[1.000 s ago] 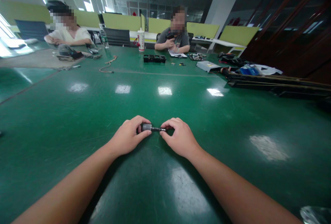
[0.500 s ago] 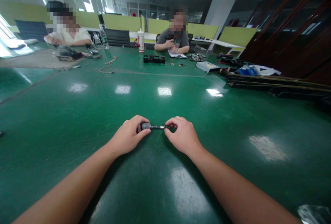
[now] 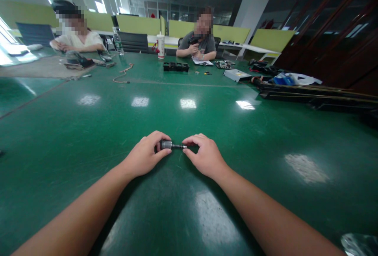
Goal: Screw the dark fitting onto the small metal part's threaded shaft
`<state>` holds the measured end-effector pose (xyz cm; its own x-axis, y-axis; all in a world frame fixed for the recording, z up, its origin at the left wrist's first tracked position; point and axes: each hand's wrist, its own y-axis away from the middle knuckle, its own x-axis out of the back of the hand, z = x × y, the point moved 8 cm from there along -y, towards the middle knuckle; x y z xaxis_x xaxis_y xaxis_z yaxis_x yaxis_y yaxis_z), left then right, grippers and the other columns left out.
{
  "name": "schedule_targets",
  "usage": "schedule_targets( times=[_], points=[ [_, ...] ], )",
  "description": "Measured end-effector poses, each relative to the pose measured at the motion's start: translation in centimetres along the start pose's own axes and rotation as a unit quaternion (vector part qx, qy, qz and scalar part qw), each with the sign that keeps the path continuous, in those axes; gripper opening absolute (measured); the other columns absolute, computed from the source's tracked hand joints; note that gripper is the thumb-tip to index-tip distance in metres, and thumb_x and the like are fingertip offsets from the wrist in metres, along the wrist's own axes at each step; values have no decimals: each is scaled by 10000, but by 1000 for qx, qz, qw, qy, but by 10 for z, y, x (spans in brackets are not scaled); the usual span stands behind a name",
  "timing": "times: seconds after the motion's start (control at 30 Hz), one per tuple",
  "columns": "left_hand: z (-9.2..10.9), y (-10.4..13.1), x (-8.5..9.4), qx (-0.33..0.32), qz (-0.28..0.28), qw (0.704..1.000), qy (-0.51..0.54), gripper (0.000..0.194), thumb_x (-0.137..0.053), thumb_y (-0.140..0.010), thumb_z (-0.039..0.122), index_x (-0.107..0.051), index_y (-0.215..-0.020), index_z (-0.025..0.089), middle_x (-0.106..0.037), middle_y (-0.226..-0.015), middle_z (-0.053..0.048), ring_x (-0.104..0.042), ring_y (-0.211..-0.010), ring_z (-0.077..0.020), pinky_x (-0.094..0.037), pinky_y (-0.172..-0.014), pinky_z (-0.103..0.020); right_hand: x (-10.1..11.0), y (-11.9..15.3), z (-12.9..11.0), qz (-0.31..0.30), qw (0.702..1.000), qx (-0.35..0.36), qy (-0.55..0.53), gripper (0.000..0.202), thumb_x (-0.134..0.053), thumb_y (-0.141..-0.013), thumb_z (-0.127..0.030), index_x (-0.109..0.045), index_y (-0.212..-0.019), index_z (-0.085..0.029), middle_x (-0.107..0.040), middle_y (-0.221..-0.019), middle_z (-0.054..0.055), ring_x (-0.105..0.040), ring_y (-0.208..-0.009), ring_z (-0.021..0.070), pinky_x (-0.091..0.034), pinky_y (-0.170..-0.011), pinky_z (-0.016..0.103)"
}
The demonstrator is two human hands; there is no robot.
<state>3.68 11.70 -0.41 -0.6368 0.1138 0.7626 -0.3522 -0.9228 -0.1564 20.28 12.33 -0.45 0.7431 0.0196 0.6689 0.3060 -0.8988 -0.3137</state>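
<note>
Low over the green table, a small grey metal cylinder (image 3: pixel 167 145), motor-like, lies sideways with a thin shaft (image 3: pixel 177 146) pointing right. My left hand (image 3: pixel 147 154) is closed around the cylinder, thumb in front and fingers behind, covering its left end. My right hand (image 3: pixel 207 154) pinches the shaft's bright far tip between thumb and fingertips. Dark ridges, perhaps a coil, show along the shaft between the hands; their exact form is too small to tell.
Across the green table (image 3: pixel 189 124) sit two people, one holding a dark object. A black slotted part (image 3: pixel 176 67), a rope (image 3: pixel 123 74), a white cup (image 3: pixel 160 46) and a bottle (image 3: pixel 118 42) are at the far side. Long dark bars (image 3: pixel 313 95) lie right; clear plastic (image 3: pixel 358 244) lies near right.
My right hand has moved slightly left along the shaft, closer to my left hand. The dark ridged piece, earlier at its fingertips beyond the tip, now appears further left. My left hand stays nearly still.
</note>
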Motion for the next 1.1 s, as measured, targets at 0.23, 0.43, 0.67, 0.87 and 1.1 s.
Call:
schedule_targets(
  times=[0.23, 0.43, 0.67, 0.87, 1.1],
  points=[
    [6, 1, 2, -25, 0, 1000, 10, 267, -687, -822, 303, -654, -1073, 217, -639, -948, -4, -573, -725, -145, -453, -725, -291, -5, 2, -3, -17, 998, -6, -68, 264, -657, -779, -70, -722, -980, -228, -713, -893, 20, -679, -831, 157, -527, -823, 316],
    [3, -1, 3, -1, 10, 1000, 17, 255, -563, -919, 382, -685, -1056, 204, -659, -902, -17, -586, -751, -159, -451, -708, -290, -4, 2, -6, -15, 999, 4, -46, 245, -664, -781, -85, -724, -977, -220, -713, -895, 24, -663, -847, 166, -522, -815, 317],
    [-2, -1, 3, 24, 1, 1000, 11, 298, -596, -894, 416, -693, -1081, 205, -669, -834, -15, -596, -730, -168, -450, -681, -285, -5, 2, -8, -22, 999, 23, -29, 246, -658, -788, -86, -715, -986, -220, -713, -908, 24, -636, -874, 176, -502, -814, 324],
    [-1, -1, 2, 22, -11, 999, 25, 309, -604, -883, 424, -713, -1084, 216, -691, -837, -16, -605, -724, -164, -458, -676, -279, -4, 2, -10, -26, 999, 35, -13, 238, -660, -787, -87, -711, -978, -219, -717, -922, 22, -615, -891, 187, -484, -824, 338],
    [5, -2, 6, 2, 4, 998, 56, 222, -662, -833, 354, -741, -979, 207, -708, -908, -30, -616, -741, -161, -486, -714, -285, -5, 2, -10, -32, 999, 36, -3, 216, -662, -793, -108, -705, -968, -227, -715, -926, 25, -603, -904, 197, -471, -834, 349]
  ],
)
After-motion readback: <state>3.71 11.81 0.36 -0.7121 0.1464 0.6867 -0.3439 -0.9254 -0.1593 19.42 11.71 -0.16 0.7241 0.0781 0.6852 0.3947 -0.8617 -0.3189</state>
